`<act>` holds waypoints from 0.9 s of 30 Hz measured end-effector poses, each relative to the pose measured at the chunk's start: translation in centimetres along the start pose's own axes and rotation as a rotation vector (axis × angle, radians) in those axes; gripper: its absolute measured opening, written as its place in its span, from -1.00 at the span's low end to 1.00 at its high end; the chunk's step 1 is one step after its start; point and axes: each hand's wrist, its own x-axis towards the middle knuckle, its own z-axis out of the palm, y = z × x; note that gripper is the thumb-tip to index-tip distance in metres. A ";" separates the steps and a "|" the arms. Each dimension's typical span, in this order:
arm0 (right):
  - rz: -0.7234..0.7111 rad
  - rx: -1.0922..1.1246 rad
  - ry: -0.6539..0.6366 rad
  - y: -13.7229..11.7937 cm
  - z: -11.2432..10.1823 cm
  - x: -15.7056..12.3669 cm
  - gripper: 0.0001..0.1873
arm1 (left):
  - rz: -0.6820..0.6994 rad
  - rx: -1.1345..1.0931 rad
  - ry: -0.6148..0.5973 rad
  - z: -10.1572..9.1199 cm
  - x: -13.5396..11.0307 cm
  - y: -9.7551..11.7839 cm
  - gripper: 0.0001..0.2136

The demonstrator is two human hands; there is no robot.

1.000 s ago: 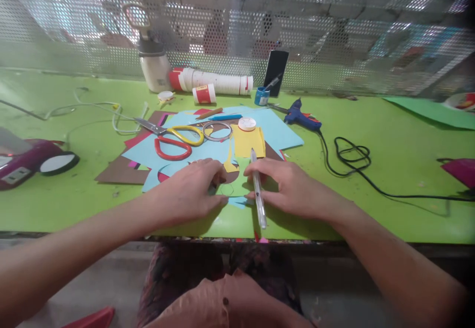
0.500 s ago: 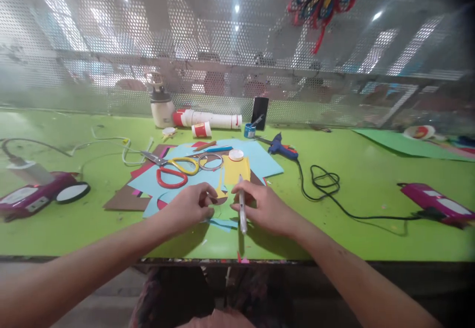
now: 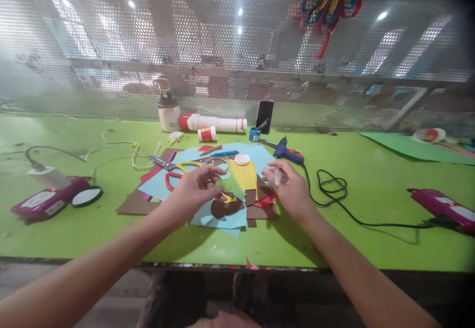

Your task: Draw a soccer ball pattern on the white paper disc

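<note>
My left hand (image 3: 196,188) is lifted above a pile of coloured paper sheets (image 3: 159,183), its fingers pinched on a light green paper piece (image 3: 232,186). My right hand (image 3: 291,187) hovers to the right of the pile with its fingers closed around a clear pen (image 3: 276,175), which points away from me. A brown paper shape (image 3: 224,208) and red scraps (image 3: 265,201) lie on the blue sheet beneath my hands. Yellow paper (image 3: 245,175) lies just behind the green piece.
Red and yellow scissors (image 3: 174,169), a white tape roll (image 3: 242,159), a blue glue gun (image 3: 287,151) with black cord (image 3: 334,189), a bottle (image 3: 168,112), stacked cups (image 3: 217,122), a phone (image 3: 264,116) and magenta devices (image 3: 443,207) sit on the green table (image 3: 371,169). Perforated metal screen behind.
Both hands rose off the table. The left hand lifted the green paper piece, uncovering the brown shape. The right hand moved right and turned the pen upward. The camera tilted up.
</note>
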 end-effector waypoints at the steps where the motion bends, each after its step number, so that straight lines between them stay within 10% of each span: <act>1: 0.042 0.022 -0.021 -0.1 0.1 0.0 -0.52 | 0.005 -0.022 -0.012 0.1 0.3 -0.1 -0.67; 17: 0.244 0.203 -0.181 0.4 1.2 -0.6 -0.56 | -0.029 -0.282 -0.192 -0.6 0.9 -1.0 -0.67; 27: 0.079 0.132 -0.036 -0.1 0.4 0.3 -0.58 | -0.140 -0.548 -0.114 -0.7 1.0 -1.6 -0.77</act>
